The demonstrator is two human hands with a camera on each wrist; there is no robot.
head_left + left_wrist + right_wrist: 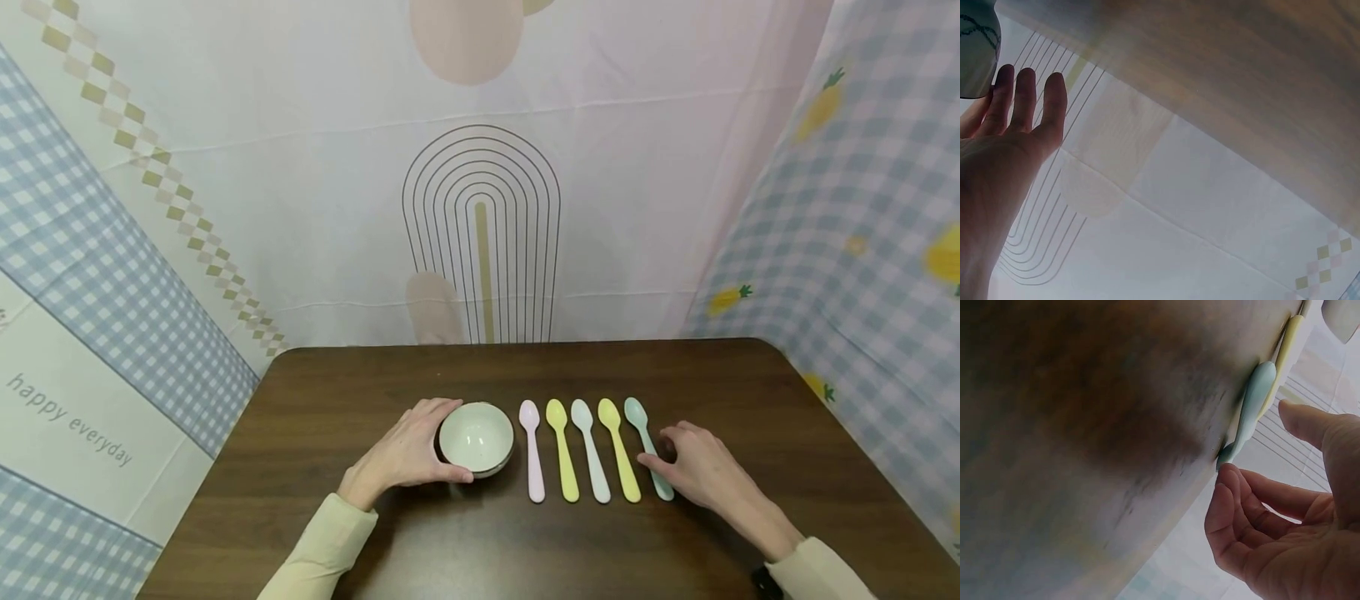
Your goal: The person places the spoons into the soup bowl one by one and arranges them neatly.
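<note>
My left hand (pixel 405 446) holds a small pale bowl (pixel 476 437) from its left side, thumb at the near rim and fingers behind it. In the left wrist view, dark curved lines mark the outside of the bowl (pixel 977 56), and the other fingers stand away from it. My right hand (pixel 701 462) hovers beside a blue-green spoon (pixel 636 414), the thumb near its handle. In the right wrist view, a gap shows between thumb and fingertips, with the spoon (pixel 1254 403) lying just beyond them.
Left of the blue-green spoon lie a yellow spoon (pixel 618 442), a white spoon (pixel 590 442), another yellow spoon (pixel 561 442) and a pink spoon (pixel 532 442), side by side. The brown wooden table (pixel 360 375) ends at a hanging printed cloth (pixel 322 225).
</note>
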